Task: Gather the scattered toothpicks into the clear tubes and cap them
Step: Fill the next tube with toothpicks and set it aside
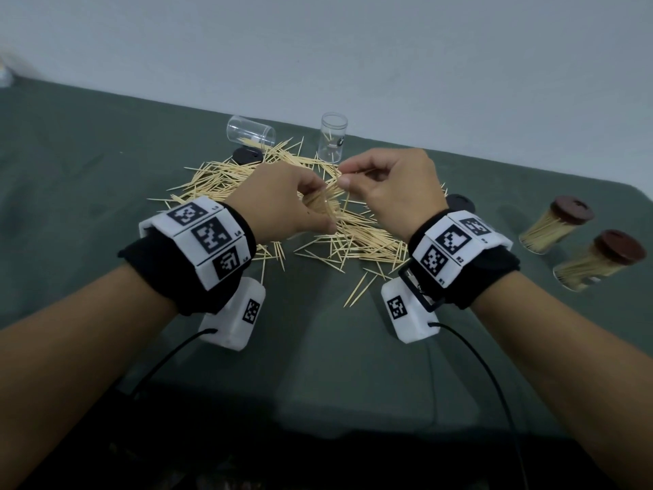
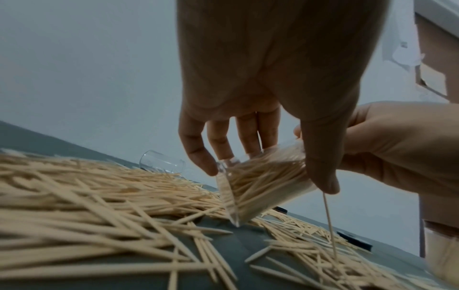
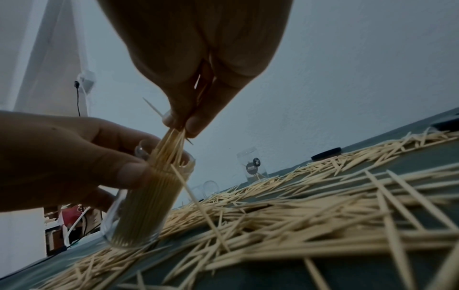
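Observation:
A heap of scattered toothpicks (image 1: 357, 238) covers the middle of the green tablecloth (image 1: 106, 171). My left hand (image 1: 286, 203) grips a clear tube (image 2: 263, 180) nearly full of toothpicks, tilted, its bottom edge on the cloth. My right hand (image 1: 392, 185) pinches a small bundle of toothpicks (image 3: 171, 145) whose lower ends are inside the tube's mouth (image 3: 168, 162). One toothpick (image 3: 198, 202) leans from the tube rim down to the heap. An upright clear tube (image 1: 332, 141) and a tube lying on its side (image 1: 251, 133) sit behind the heap.
Two filled tubes with brown caps (image 1: 556, 224) (image 1: 600, 261) lie at the right. Black caps lie behind the heap (image 1: 247, 155) and by my right wrist (image 1: 459, 203). A pale wall stands behind the table. Cables run from both wrist cameras toward the table's near edge.

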Motion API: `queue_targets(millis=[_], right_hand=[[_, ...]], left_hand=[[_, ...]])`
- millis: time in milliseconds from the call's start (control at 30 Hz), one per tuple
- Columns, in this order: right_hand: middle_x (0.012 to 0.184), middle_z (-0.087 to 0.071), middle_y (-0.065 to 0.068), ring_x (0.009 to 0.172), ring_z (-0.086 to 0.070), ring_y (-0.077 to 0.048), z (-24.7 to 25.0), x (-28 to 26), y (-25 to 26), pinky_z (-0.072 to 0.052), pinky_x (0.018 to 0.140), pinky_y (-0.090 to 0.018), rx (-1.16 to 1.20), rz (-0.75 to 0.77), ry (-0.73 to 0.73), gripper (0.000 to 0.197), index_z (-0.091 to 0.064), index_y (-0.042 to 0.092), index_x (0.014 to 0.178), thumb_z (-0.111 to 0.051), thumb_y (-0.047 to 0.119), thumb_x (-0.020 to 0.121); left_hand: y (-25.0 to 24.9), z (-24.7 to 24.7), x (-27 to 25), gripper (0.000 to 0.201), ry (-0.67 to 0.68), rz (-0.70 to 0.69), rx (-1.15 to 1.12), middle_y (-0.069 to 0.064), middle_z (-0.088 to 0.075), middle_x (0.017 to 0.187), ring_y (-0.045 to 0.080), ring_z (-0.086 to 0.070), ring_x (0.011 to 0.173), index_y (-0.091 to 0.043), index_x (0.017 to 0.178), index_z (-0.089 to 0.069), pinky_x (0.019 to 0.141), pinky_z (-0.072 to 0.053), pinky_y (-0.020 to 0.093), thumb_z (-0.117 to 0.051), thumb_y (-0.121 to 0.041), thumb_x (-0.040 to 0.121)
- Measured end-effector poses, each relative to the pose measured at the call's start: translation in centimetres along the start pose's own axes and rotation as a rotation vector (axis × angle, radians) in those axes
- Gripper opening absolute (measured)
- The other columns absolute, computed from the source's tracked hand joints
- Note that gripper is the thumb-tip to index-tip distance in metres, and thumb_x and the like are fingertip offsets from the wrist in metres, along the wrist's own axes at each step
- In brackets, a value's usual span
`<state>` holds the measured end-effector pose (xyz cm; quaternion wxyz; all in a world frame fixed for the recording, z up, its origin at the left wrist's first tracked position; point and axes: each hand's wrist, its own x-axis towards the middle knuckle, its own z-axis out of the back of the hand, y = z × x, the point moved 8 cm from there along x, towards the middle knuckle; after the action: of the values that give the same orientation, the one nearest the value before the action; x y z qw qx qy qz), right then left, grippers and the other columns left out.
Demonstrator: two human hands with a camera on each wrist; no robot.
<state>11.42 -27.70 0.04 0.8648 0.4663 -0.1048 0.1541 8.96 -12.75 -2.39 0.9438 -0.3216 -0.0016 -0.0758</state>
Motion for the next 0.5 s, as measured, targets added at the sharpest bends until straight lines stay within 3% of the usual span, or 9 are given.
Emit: queue_targets(millis=[200,367,500], right_hand=[[0.073,-0.072,0.008,0.074,-0.07,-0.012,0.05,-0.05,-0.2,-0.059,0.073,-0.026,0.007,-0.024,-0.022,0.008,-0.077,0.026,0.084,-0.081,0.022,0.078],[0.073,-0.072,0.007,0.071,-0.069,-0.01,-0.06,-0.12,-0.43,-0.055,0.063,-0.02,0.03,-0.043,-0.035,0.007,-0.076,0.026,0.083,-0.08,0.021,0.079],[0.076,-0.073,0.009,0.074,-0.07,-0.007,-0.49,-0.28,-0.77,-0.059,0.076,-0.027,0.059,-0.056,-0.042,0.009,-0.076,0.028,0.081,-0.08,0.02,0.079]], left_hand=[[0.21,0.02,0.12,0.061,0.0,0.011,0.006,-0.016,-0.065,0.1,0.004,-0.057,0.09,-0.028,0.122,-0.065,0.064,-0.033,0.009,-0.085,-0.045,0.067],[0.28,-0.1,0.25,0.067,0.009,0.007,-0.002,-0.014,-0.065,0.107,0.004,-0.056,0.092,-0.027,0.127,-0.062,0.064,-0.031,0.007,-0.086,-0.045,0.067],[0.19,-0.05,0.21,0.055,0.005,0.006,-0.059,-0.014,-0.069,0.102,0.005,-0.062,0.09,-0.029,0.117,-0.067,0.066,-0.042,0.011,-0.083,-0.05,0.068]])
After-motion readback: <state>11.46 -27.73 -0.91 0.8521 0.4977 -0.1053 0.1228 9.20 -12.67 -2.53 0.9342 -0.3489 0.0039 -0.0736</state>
